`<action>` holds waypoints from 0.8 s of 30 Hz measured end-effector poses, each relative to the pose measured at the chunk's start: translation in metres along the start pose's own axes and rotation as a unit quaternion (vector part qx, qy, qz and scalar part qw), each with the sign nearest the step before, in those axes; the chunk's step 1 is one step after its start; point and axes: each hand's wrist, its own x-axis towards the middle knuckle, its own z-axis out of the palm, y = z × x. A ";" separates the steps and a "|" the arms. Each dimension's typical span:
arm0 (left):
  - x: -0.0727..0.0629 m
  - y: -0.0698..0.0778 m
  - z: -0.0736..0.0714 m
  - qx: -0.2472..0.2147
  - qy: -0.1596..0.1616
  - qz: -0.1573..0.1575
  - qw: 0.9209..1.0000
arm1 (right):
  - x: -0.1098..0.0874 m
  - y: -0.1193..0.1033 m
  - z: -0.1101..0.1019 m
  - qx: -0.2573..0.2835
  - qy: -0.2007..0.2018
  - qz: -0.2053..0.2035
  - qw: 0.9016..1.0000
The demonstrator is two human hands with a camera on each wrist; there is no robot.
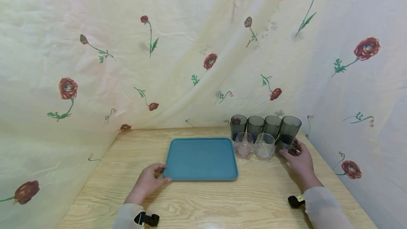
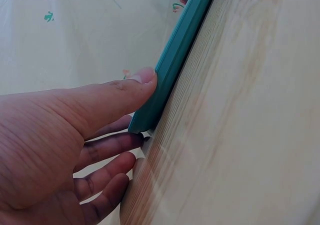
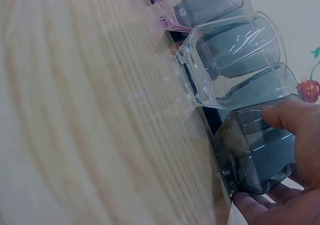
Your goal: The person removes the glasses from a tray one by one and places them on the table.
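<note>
At the near left corner of a blue tray, my left hand holds the rim. In the left wrist view the thumb lies against the tray's edge, with the other fingers around the corner. My right hand grips a short dark grey glass at the right end of the front row. Thumb and fingers lie on opposite sides of this dark glass in the right wrist view. Beside it stand a clear glass and a pink-tinted glass.
Several tall smoky grey glasses stand in a row behind the short ones, near the floral cloth at the back. Everything rests on a light wooden table. The cloth also rises along the left and right sides.
</note>
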 end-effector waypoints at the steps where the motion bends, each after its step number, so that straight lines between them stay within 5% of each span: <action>1: 0.000 0.000 0.000 0.000 0.000 0.000 1.000 | 0.000 0.000 0.000 -0.001 0.000 -0.001 1.000; 24: -0.002 0.004 -0.006 -0.009 -0.012 0.006 1.000 | 0.003 -0.001 -0.006 -0.025 -0.008 -0.001 1.000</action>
